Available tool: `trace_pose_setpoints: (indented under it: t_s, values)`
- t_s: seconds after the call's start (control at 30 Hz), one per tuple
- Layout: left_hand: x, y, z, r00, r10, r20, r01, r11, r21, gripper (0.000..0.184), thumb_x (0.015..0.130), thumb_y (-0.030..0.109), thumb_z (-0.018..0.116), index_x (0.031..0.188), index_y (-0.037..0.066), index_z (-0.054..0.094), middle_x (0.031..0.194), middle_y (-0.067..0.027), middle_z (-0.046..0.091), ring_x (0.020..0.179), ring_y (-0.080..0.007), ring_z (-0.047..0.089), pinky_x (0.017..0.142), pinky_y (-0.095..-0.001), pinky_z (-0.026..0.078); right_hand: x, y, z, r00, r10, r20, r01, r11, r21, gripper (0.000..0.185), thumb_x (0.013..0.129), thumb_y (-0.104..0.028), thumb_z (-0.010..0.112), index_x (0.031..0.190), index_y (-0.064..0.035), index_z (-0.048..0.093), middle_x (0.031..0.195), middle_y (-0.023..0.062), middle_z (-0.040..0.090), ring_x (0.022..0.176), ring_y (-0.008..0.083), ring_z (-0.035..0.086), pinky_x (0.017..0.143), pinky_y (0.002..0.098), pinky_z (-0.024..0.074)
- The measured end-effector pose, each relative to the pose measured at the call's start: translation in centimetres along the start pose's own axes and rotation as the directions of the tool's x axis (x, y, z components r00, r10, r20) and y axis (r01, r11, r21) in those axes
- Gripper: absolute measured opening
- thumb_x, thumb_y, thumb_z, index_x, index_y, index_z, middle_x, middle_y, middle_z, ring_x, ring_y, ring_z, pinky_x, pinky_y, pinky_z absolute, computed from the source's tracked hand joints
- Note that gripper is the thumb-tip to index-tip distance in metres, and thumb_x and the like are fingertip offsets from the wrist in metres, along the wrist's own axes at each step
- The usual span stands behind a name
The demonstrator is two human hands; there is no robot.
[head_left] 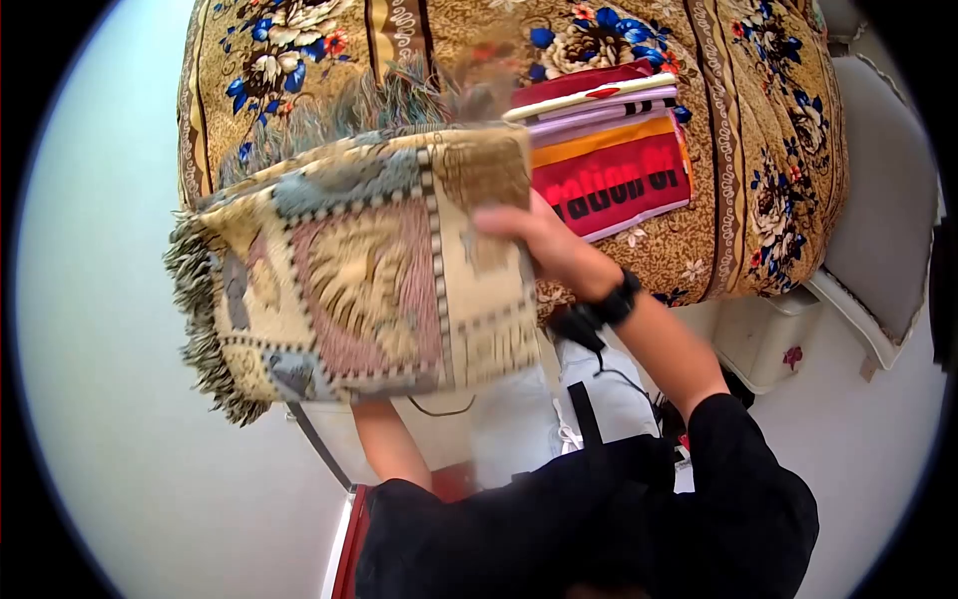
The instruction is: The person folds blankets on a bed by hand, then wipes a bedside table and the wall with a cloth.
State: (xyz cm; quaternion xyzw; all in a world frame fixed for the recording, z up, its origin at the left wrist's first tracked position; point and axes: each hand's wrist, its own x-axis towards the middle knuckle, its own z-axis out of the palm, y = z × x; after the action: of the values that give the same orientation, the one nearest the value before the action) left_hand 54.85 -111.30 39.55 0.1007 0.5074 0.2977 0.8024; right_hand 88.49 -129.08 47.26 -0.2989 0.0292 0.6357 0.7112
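A folded woven throw blanket (pixel 369 280) with a fringe along its edges is held up over the near side of the bed. Its face has a patchwork of cream, dusty pink and grey-blue panels with checkered borders. My right hand (pixel 544 235) grips its right edge, thumb on the front and the other fingers hidden behind. My left forearm (pixel 392 444) reaches up beneath the blanket, which hides that hand. Just past my right hand, a folded red, orange and lilac cloth (pixel 614 180) with black lettering lies on the bed.
A brown floral cover (pixel 699 240) with blue and white flowers spreads over the bed. On the right stand a grey cushioned chair (pixel 878 200) and a whitish box-shaped stool or bin (pixel 763 339). Near my legs, a dark cable (pixel 629 379) hangs down.
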Motion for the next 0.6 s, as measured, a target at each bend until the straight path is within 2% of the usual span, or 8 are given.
trace_pose_setpoints:
  t_s: [0.07, 0.1, 0.17, 0.23, 0.33, 0.43, 0.53, 0.6]
  values:
    - [1.5, 1.6, -2.1, 0.997, 0.072, -0.032, -0.075, 0.993, -0.090, 0.053, 0.097, 0.045, 0.043, 0.135, 0.009, 0.045, 0.140, -0.0062, 0.047, 0.129, -0.0277, 0.042, 0.110, -0.0435, 0.031, 5.6, 4.3, -5.3, 0.998, 0.006, -0.058, -0.017, 0.984, -0.179, 0.033, 0.089, -0.014, 0.064, 0.118, -0.0013, 0.057, 0.107, 0.0048, 0.065, 0.093, 0.0143, 0.062, 0.083, 0.0305, 0.0511]
    - [1.8, 1.4, -3.8, 0.993, 0.103, -0.066, -0.110, 0.986, -0.125, 0.053, 0.096, 0.046, 0.044, 0.134, 0.009, 0.045, 0.140, -0.0061, 0.047, 0.129, -0.0279, 0.042, 0.110, -0.0438, 0.031, 7.2, 6.4, -7.4, 0.983, 0.129, -0.131, -0.143, 0.984, -0.104, 0.032, 0.090, -0.015, 0.064, 0.119, -0.0010, 0.058, 0.110, 0.0059, 0.064, 0.099, 0.0141, 0.060, 0.087, 0.0308, 0.0489]
    - [1.3, 0.3, -7.7, 0.977, 0.156, -0.145, -0.178, 0.972, -0.156, 0.054, 0.096, 0.047, 0.044, 0.134, 0.009, 0.046, 0.141, -0.0059, 0.046, 0.129, -0.0281, 0.042, 0.110, -0.0442, 0.030, 9.7, 10.9, -11.7, 0.969, 0.036, -0.244, -0.116, 0.941, -0.318, 0.034, 0.091, -0.014, 0.063, 0.121, 0.0004, 0.057, 0.113, 0.0077, 0.063, 0.103, 0.0141, 0.058, 0.090, 0.0308, 0.0464]
    - [-0.3, -1.2, -11.4, 0.952, 0.188, -0.242, -0.208, 0.976, -0.061, 0.066, 0.093, 0.059, 0.038, 0.137, 0.009, 0.044, 0.143, -0.0103, 0.042, 0.131, -0.0309, 0.039, 0.110, -0.0536, 0.028, 10.0, 10.7, -11.6, 0.984, 0.005, -0.180, -0.072, 0.928, -0.366, 0.036, 0.091, -0.016, 0.063, 0.122, 0.0012, 0.056, 0.114, 0.0084, 0.063, 0.103, 0.0146, 0.058, 0.091, 0.0304, 0.0458]
    - [-3.8, -2.9, -11.4, 0.962, 0.028, -0.273, 0.004, 0.993, 0.115, 0.053, 0.096, 0.049, 0.040, 0.126, 0.006, 0.049, 0.138, -0.0113, 0.046, 0.129, -0.0299, 0.041, 0.107, -0.0496, 0.033, 9.3, 10.7, -11.0, 0.977, -0.039, -0.211, -0.063, 0.888, -0.455, 0.039, 0.090, -0.018, 0.064, 0.124, 0.0007, 0.054, 0.114, 0.0081, 0.063, 0.100, 0.0149, 0.059, 0.088, 0.0307, 0.0478]
    - [-6.2, -4.4, -8.9, 0.986, -0.008, -0.168, 0.125, 0.698, 0.705, 0.041, 0.097, 0.038, 0.044, 0.110, 0.002, 0.060, 0.107, -0.0090, 0.066, 0.106, -0.0251, 0.061, 0.087, -0.0370, 0.050, 8.4, 9.7, -11.3, 0.936, -0.148, -0.319, -0.070, 0.810, -0.582, 0.039, 0.090, -0.018, 0.064, 0.123, 0.0006, 0.054, 0.112, 0.0079, 0.063, 0.099, 0.0148, 0.060, 0.087, 0.0297, 0.0484]
    - [-7.4, -5.2, -0.1, 0.971, -0.234, -0.049, 0.125, 0.323, 0.938, 0.031, 0.097, 0.028, 0.048, 0.104, 0.001, 0.064, 0.098, -0.0064, 0.068, 0.093, -0.0198, 0.065, 0.076, -0.0316, 0.052, 7.3, 8.2, -14.8, 0.873, -0.370, -0.317, 0.028, 0.688, -0.725, 0.033, 0.091, -0.017, 0.062, 0.118, 0.0009, 0.057, 0.108, 0.0081, 0.063, 0.100, 0.0147, 0.059, 0.088, 0.0276, 0.0476]
    - [-6.7, -6.5, 5.3, 0.947, -0.247, 0.205, -0.141, 0.254, 0.957, 0.024, 0.096, 0.021, 0.053, 0.101, 0.001, 0.065, 0.095, -0.0065, 0.068, 0.088, -0.0172, 0.065, 0.071, -0.0280, 0.051, 5.4, 5.0, -16.4, 0.744, -0.550, -0.379, 0.026, 0.591, -0.807, 0.027, 0.091, -0.013, 0.061, 0.113, 0.0007, 0.059, 0.108, 0.0082, 0.063, 0.100, 0.0154, 0.060, 0.089, 0.0279, 0.0473]
